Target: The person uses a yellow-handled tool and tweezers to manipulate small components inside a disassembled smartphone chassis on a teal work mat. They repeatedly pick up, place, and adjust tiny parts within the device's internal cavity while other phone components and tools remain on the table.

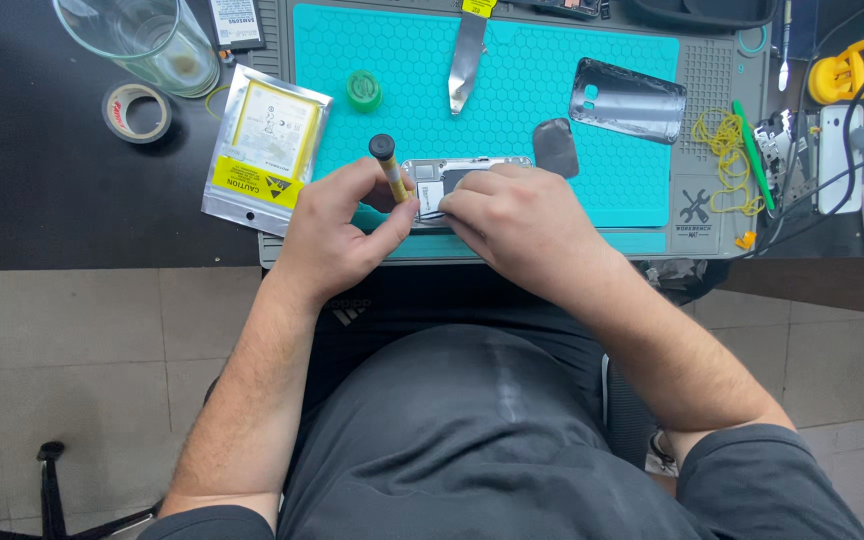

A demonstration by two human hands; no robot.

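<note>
My left hand (337, 228) grips a small screwdriver (389, 166) with a yellow shaft and a black round cap, held upright with its tip down on an opened phone body (444, 176). The phone lies on a teal work mat (522, 90) near the mat's front edge. My right hand (517, 215) rests flat over the phone and covers most of it; only the phone's upper left part shows. The shiny back cover (627, 100) of the phone lies apart on the mat at the right, with a small dark grey piece (556, 147) beside it.
A silver anti-static bag (265, 145) with a yellow label lies left of the mat. A glass (142, 40) and a tape roll (136, 111) stand at the far left. A metal strip (466, 60), a green cap (362, 90), yellow rubber bands (724, 140), tools and a yellow suction cup (847, 70) lie around.
</note>
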